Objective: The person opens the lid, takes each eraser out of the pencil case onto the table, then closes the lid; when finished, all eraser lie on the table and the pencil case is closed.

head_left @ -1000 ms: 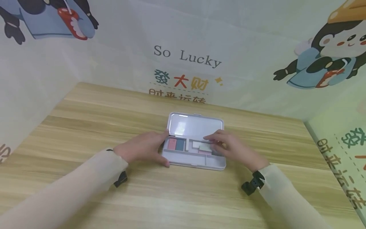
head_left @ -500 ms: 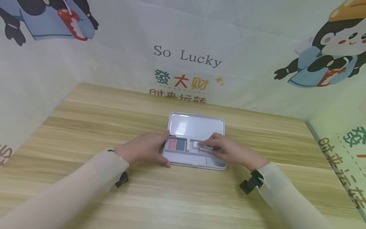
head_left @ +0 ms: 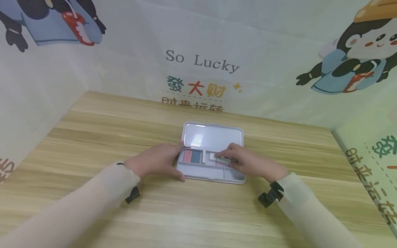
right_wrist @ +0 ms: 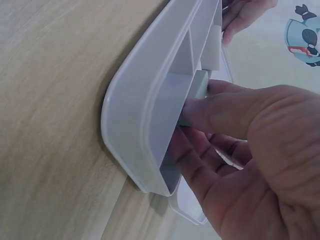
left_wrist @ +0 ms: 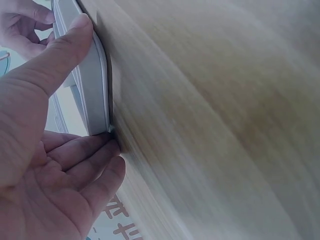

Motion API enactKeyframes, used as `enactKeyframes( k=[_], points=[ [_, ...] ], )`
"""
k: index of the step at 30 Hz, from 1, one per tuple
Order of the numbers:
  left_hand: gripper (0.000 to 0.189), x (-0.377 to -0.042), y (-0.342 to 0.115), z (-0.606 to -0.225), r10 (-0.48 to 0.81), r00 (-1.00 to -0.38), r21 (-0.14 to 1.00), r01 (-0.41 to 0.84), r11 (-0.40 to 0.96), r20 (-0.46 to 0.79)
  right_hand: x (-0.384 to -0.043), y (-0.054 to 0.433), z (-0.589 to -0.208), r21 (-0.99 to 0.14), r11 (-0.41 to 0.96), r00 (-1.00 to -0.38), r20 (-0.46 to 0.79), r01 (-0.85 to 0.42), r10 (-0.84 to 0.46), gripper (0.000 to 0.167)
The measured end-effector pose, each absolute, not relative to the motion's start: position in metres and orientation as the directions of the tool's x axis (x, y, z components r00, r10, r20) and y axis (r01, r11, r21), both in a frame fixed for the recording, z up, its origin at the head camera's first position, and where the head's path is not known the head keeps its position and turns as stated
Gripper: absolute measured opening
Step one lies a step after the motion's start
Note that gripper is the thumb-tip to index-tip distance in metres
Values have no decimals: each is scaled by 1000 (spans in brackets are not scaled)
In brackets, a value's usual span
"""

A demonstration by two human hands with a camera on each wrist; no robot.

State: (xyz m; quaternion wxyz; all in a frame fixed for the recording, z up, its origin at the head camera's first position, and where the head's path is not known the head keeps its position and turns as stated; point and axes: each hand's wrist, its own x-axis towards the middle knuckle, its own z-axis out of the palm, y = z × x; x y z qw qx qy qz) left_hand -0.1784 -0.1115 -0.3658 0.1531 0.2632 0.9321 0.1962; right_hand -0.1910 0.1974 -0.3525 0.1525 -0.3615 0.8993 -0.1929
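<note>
A shallow white plastic case [head_left: 201,169] with inner compartments lies open on the table, its lid [head_left: 212,133] laid back. My left hand [head_left: 155,158] holds the case's left end, thumb along the front wall and fingers at the rear corner. Inside the right compartment, my right hand [head_left: 255,163] pinches a small pale green rectangular block [right_wrist: 200,85] between thumb and fingers. Part of that block is hidden by the fingers. A white block [head_left: 212,156] lies beside it, under the index fingertip in the head view. Pink [head_left: 187,156] and blue-grey [head_left: 195,156] blocks fill the left compartment.
The case stands near the middle of a wood-grain table [head_left: 198,213]. Pale printed cloth [head_left: 139,51] with cartoon figures and lettering rises behind the table and along its sides. A long front compartment and a smaller one beside it run along the case's near side.
My right hand has moved left and down into the case, its fingers closing on the pale green block, then stayed there. The left hand keeps its hold on the case.
</note>
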Motion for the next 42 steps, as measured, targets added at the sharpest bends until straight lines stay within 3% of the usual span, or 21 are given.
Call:
enactKeyframes(
  k=[10,19,30,42],
  points=[
    [117,-176,-110,-365,538,-820,440,418,795,-193,-188,198,-356,-393,677,-704,-97,-623,-704,46],
    [116,-176,-112,-364,540,-818,455,412,789,-196,-187,203,-356,-470,650,-735,-4,-597,-678,46],
    [115,-175,-111,-364,535,-821,444,411,796,-200,-203,230,-358,-563,645,-833,158,-517,-530,41],
    [115,-173,-112,-364,530,-823,480,388,787,-204,-222,263,-361,-541,752,-925,167,-376,-342,44]
  ],
)
